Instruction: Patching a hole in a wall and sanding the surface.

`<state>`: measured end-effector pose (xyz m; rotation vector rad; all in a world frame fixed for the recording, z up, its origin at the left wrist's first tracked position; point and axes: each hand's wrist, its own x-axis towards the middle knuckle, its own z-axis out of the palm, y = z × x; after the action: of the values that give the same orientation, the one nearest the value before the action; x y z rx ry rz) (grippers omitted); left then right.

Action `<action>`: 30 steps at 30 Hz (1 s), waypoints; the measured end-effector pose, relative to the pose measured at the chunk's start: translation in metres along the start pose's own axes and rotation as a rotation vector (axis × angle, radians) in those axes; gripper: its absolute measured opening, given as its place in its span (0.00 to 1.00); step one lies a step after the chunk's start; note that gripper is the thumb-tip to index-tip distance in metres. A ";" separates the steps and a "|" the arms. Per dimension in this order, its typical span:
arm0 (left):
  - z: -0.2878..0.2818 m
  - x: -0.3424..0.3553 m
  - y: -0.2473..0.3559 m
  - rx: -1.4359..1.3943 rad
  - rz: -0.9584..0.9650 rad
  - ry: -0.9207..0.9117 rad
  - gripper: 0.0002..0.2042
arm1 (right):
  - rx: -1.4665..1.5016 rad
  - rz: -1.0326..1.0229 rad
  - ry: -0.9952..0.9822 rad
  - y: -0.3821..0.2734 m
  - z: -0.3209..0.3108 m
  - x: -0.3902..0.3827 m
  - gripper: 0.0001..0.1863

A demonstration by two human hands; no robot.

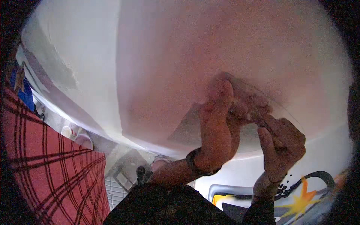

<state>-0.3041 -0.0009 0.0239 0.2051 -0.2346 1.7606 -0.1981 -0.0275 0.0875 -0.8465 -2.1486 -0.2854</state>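
My left hand (221, 108), with a dark band on its wrist, is raised in front of a large pale surface (168, 56). Its fingers are bent and pressed together. Close beside it on the right, my right hand (283, 140) pinches with thumb and curled fingers. Between the two hands runs a narrow, slender thing (258, 116), too dim and grainy to name. A fine dark strand (281, 105) arcs past the fingertips toward the right hand. Whether it is held by both hands cannot be told.
Red cloth with dark crossing lines (56, 161) hangs along the left. Beyond it is a blue item (26, 93). A pale cup-like container (66, 131) stands low down at left. At the lower right, a white panel carries black, orange and yellow painted shapes (300, 200).
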 end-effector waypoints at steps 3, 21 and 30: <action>0.002 -0.003 -0.007 -0.037 -0.026 -0.003 0.18 | -0.021 0.047 -0.073 0.000 -0.009 0.002 0.13; 0.003 0.000 0.010 -0.086 0.019 -0.031 0.17 | -0.045 0.063 -0.047 -0.021 0.001 0.012 0.12; -0.006 0.004 0.021 -0.060 0.077 -0.116 0.14 | -0.068 -0.008 -0.039 -0.027 0.012 0.011 0.11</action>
<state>-0.3255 0.0001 0.0182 0.2584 -0.3834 1.8178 -0.2276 -0.0372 0.0899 -0.8892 -2.1898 -0.3502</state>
